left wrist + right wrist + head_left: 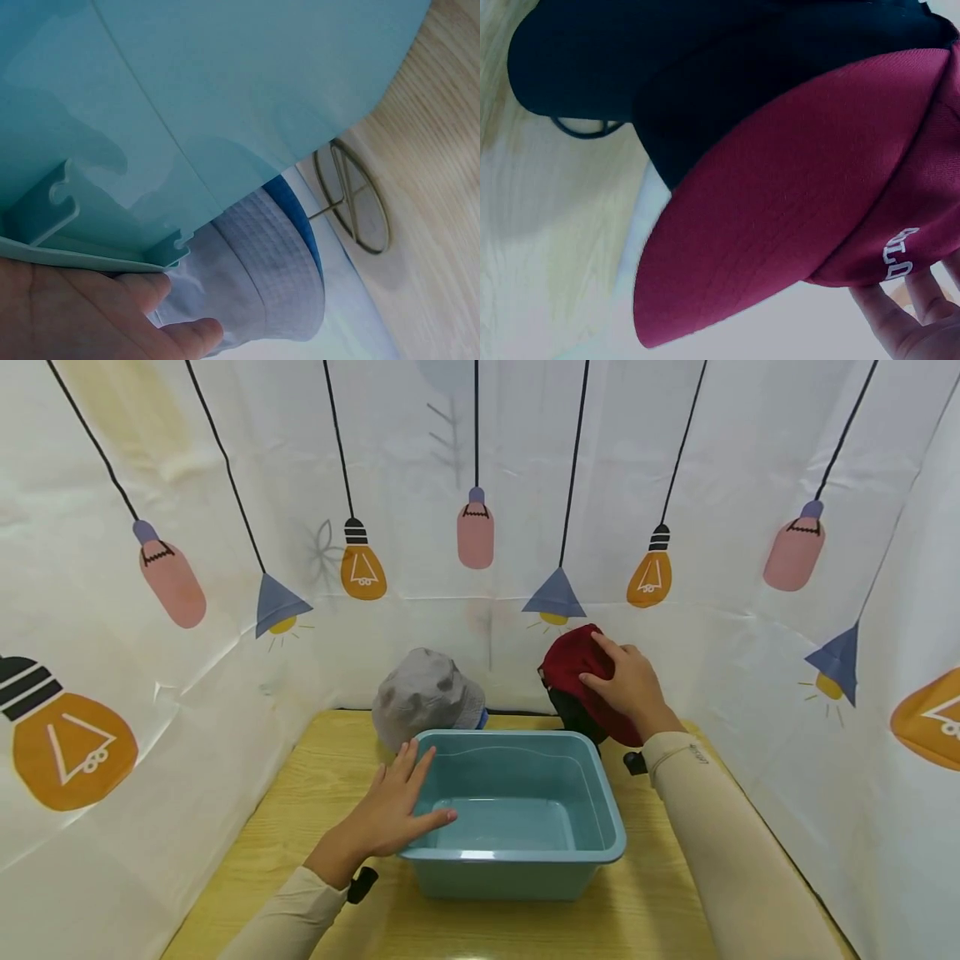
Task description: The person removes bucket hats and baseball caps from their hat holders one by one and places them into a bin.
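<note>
A light-blue plastic basin (517,878) stands at the middle of the table. My left hand (393,806) rests at its left rim, fingers spread and straight. In the left wrist view the basin's outer wall (180,67) shows close up, with the left hand (82,319) at its rim. A grey bucket hat (423,693) with a blue edge sits behind the basin's left corner. To the right back, a dark red cap (570,656) lies over a black one (573,714). My right hand (633,685) touches the red cap's crown, index finger and thumb straight and apart.
A wire stand base (352,199) shows beside the grey hat in the left wrist view. The wooden table (300,810) is bounded by a white curtain (480,635) printed with hanging lamps at the back and sides.
</note>
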`<action>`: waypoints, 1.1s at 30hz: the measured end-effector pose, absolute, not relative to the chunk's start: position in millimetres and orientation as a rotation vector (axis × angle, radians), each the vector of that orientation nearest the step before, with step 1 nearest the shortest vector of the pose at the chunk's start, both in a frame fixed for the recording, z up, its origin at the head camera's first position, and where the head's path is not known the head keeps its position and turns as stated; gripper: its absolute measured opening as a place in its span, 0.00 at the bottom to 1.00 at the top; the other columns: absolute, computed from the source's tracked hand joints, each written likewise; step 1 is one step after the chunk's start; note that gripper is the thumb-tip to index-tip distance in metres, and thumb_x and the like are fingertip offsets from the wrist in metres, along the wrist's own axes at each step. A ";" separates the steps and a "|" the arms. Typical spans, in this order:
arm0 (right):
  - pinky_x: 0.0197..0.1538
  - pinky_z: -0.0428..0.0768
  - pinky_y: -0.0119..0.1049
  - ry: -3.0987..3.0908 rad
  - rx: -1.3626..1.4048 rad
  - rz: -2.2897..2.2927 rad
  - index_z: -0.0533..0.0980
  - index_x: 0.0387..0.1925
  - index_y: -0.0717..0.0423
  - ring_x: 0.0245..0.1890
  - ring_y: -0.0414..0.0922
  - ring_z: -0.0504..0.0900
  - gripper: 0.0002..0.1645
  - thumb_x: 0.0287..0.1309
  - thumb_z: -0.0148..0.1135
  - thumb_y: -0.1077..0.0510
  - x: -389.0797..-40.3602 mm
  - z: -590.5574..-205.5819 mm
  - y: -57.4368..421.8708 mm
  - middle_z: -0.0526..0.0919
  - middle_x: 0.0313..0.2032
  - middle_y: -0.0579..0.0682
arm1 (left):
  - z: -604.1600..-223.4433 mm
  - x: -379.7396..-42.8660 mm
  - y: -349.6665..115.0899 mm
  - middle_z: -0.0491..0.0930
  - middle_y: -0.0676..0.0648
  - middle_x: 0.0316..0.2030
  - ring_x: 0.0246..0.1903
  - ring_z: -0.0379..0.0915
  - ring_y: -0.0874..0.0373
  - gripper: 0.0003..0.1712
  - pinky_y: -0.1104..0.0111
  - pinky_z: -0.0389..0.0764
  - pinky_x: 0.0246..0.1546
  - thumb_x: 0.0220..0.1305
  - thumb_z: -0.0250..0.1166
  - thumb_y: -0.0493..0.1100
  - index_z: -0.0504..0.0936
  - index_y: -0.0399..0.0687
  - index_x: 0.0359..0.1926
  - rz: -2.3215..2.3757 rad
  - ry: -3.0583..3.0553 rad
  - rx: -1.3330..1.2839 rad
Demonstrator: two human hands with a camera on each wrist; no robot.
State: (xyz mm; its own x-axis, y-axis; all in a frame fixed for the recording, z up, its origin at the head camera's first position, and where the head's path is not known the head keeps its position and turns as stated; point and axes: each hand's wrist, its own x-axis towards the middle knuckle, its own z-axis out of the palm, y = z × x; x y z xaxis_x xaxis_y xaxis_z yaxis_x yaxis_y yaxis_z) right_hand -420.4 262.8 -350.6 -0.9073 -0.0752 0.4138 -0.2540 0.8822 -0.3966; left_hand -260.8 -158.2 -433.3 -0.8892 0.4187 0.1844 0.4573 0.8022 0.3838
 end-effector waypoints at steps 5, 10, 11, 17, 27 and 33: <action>0.57 0.80 0.66 -2.611 0.244 0.594 0.57 0.81 0.32 0.59 0.63 0.73 0.49 0.64 0.69 0.42 -418.9 -345.1 263.2 0.72 0.64 0.66 | -433.0 -260.8 -157.8 0.36 0.39 0.83 0.82 0.33 0.39 0.63 0.30 0.44 0.74 0.64 0.53 0.82 0.45 0.49 0.84 -0.645 -2.897 -0.699; 0.56 0.80 0.66 -2.573 0.245 0.591 0.57 0.81 0.31 0.59 0.64 0.73 0.48 0.64 0.69 0.41 -415.8 -337.9 265.5 0.72 0.64 0.66 | -434.6 -261.4 -158.2 0.35 0.39 0.83 0.82 0.32 0.39 0.63 0.30 0.44 0.74 0.64 0.53 0.82 0.45 0.51 0.84 -0.653 -2.904 -0.697; 0.56 0.80 0.66 -2.569 0.243 0.594 0.57 0.81 0.31 0.59 0.64 0.73 0.49 0.64 0.69 0.41 -414.8 -336.0 265.8 0.72 0.64 0.66 | -434.5 -261.5 -158.2 0.35 0.39 0.83 0.82 0.31 0.40 0.63 0.30 0.44 0.74 0.64 0.52 0.82 0.44 0.51 0.84 -0.657 -2.907 -0.698; 0.57 0.80 0.66 -2.537 0.279 0.603 0.58 0.80 0.31 0.60 0.64 0.73 0.48 0.64 0.69 0.42 -407.6 -325.4 265.1 0.72 0.65 0.65 | -434.0 -261.4 -158.1 0.34 0.40 0.83 0.83 0.31 0.41 0.62 0.31 0.44 0.74 0.64 0.52 0.82 0.43 0.54 0.84 -0.661 -2.913 -0.699; 0.56 0.81 0.65 -2.507 0.338 0.573 0.59 0.80 0.30 0.61 0.63 0.73 0.48 0.63 0.70 0.41 -398.3 -316.0 261.1 0.72 0.66 0.63 | -432.0 -259.9 -158.2 0.34 0.40 0.83 0.83 0.30 0.40 0.62 0.31 0.44 0.74 0.65 0.53 0.81 0.41 0.55 0.84 -0.661 -2.919 -0.693; 0.54 0.82 0.64 -2.475 0.382 0.540 0.60 0.79 0.30 0.58 0.61 0.75 0.48 0.62 0.71 0.41 -390.8 -311.5 256.9 0.74 0.64 0.62 | -431.1 -260.0 -157.4 0.34 0.40 0.83 0.83 0.31 0.40 0.62 0.31 0.44 0.74 0.64 0.52 0.82 0.42 0.54 0.84 -0.657 -2.923 -0.696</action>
State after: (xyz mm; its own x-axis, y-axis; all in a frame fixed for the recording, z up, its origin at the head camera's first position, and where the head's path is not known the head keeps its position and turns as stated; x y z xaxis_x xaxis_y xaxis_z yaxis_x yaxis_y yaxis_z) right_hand -390.8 256.9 -311.5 -0.7958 -0.1488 0.5870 -0.3799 0.8775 -0.2927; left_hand -260.0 -157.4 -431.1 -0.8955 0.4158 0.1586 0.4437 0.8064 0.3909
